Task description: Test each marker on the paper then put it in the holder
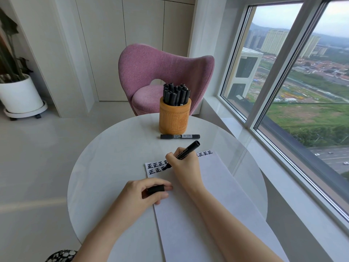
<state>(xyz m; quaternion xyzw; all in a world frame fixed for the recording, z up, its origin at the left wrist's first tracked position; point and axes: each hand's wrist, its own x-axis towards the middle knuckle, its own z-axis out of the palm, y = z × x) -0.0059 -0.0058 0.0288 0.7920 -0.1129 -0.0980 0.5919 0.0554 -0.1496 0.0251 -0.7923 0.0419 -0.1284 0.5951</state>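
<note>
The right hand (184, 163) gripped the uncapped marker (186, 150), tip on the paper (207, 195). At its seven o'clock, the left hand (145, 191) pinched the cap (155, 189) by the sheet's edge. The wooden holder (174, 120) at twelve o'clock looked crammed, so forcing another marker in could jam it or tip the holder.

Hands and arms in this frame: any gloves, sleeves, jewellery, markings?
The left hand and right hand are ungloved, no rings showing. The left arm and right arm are bare to the frame edge: no sleeves, watch or bands. Only clothing in view: black fabric with white flowers, bottom left.
</note>
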